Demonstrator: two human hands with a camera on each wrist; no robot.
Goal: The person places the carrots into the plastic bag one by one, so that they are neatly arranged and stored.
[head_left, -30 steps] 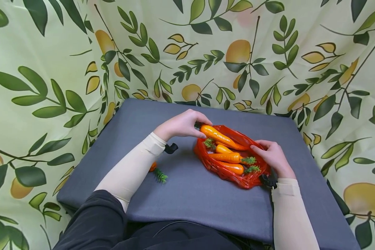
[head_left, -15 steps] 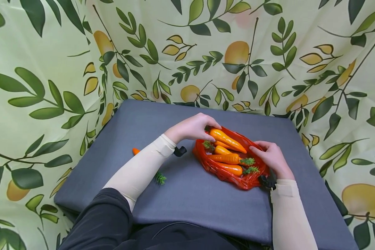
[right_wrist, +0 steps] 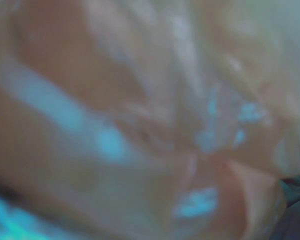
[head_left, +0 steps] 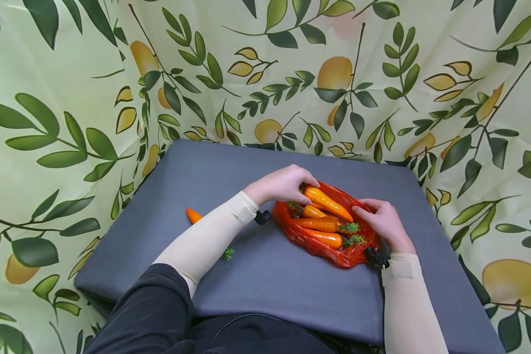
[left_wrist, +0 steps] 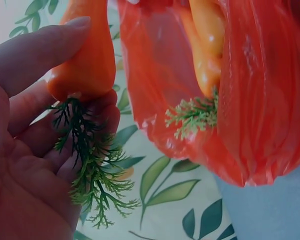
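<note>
My left hand pinches an orange carrot at its thick end, thumb on one side and fingers on the other. The carrot slants over the mouth of a red plastic bag, its tip pointing toward my right hand. That hand grips the bag's right rim. Inside the bag lie several more carrots with green tops. In the left wrist view, the held carrot's leafy top hangs beside the palm. Blurred, shiny plastic fills the right wrist view and hides the right fingers.
Another carrot lies on the grey table, mostly hidden under my left forearm; its green top shows on the near side. A leaf-and-fruit patterned cloth hangs behind the table and along both sides.
My left hand has moved right and slightly nearer, carrying the carrot further over the bag. The loose carrot's orange tip has come into view past the forearm. My right hand stays at the rim.
</note>
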